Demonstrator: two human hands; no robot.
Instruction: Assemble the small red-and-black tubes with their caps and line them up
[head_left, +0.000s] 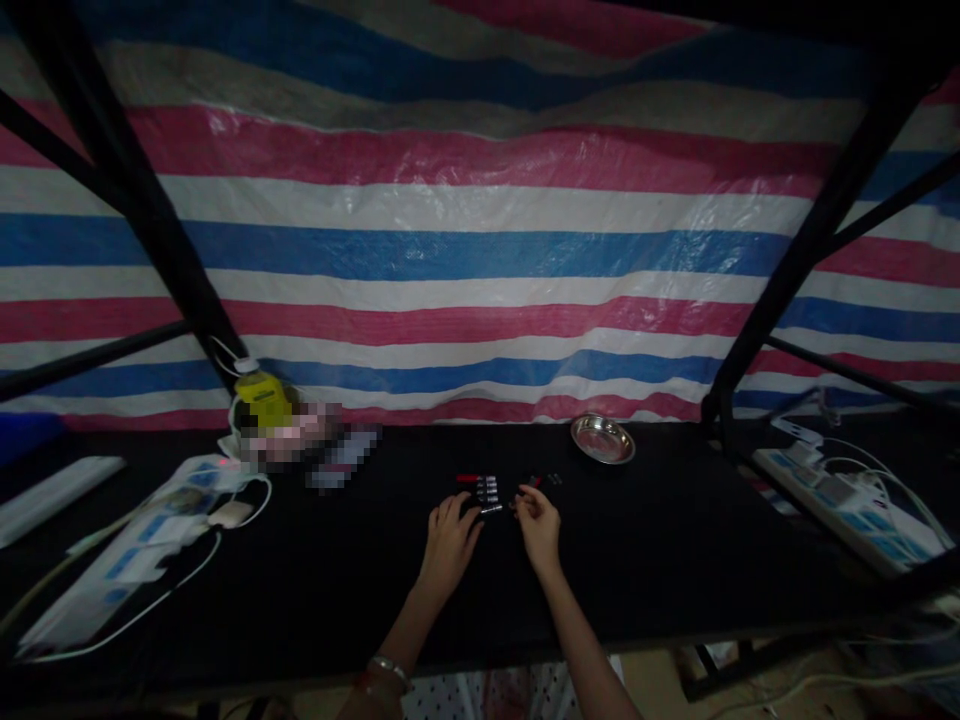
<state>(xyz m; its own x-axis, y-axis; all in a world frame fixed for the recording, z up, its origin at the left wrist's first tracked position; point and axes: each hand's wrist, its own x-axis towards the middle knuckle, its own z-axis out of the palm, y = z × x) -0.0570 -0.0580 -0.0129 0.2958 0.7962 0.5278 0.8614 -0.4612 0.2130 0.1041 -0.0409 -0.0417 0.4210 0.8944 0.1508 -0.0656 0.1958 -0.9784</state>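
Observation:
My left hand (446, 545) rests low over the black table, its fingertips closed at the near end of a short row. A small silver-ended stick (492, 509) pokes out from between its index finger and thumb. Just beyond lie several similar slim pieces, side by side, the farthest a red stick (471, 479) with a silver end. My right hand (541, 525) is to the right of the row with thumb and fingertips pinched together; what they hold is too small and dark to make out. Beyond its fingers sit a small red-and-black piece (533, 481) and tiny shiny bits (554, 479).
A round metal dish (602, 439) stands at the back right. Power strips with cables lie at left (124, 570) and right (847, 505). A yellow bottle (264, 397) stands at the back left beside blurred items. Black metal posts and a striped sheet (480, 250) enclose the table.

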